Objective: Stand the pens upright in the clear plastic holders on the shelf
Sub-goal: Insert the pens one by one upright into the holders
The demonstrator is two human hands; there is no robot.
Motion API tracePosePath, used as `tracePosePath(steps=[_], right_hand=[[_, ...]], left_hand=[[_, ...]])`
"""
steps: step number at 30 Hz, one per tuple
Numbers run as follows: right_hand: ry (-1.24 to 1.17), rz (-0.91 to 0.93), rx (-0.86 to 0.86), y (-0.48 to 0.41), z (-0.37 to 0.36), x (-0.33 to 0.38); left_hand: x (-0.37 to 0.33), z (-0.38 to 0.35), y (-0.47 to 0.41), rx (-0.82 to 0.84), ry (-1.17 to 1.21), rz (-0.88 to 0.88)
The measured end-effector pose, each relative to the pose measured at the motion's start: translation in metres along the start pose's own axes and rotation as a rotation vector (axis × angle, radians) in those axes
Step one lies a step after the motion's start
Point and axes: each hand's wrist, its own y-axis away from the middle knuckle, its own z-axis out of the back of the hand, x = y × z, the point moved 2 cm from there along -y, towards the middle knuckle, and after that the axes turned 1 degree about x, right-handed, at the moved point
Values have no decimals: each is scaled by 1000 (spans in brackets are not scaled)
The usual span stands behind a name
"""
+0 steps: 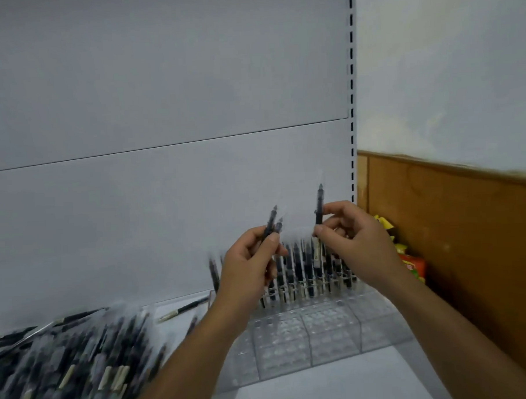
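Observation:
My left hand [248,261] grips two dark pens [272,221], tips pointing up. My right hand [352,236] pinches a single dark pen [319,207] upright between thumb and fingers. Both hands hover above the clear plastic holders [307,336] on the white shelf. Several dark pens [307,272] stand in the back rows of the holders, partly hidden behind my hands. The front rows of holes are bare. A large blurred heap of loose pens [70,364] lies on the shelf at the left.
The white back panel [161,113] of the shelf rises behind. A slotted upright [352,105] marks its right end. Beyond it are a brown wooden panel [468,235] and colourful packets [409,259].

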Motion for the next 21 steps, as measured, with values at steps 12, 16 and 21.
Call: tracePosePath(steps=[12,16,21], right_hand=[[234,-44,-147,0,50,-45],[314,-70,-177,0,58,-53],[444,-79,-136,1,59,-57]], left_hand=[[33,-33,2,135,-47,93],[36,-33,2,168,-54,103],[38,-33,2,170,-58,115]])
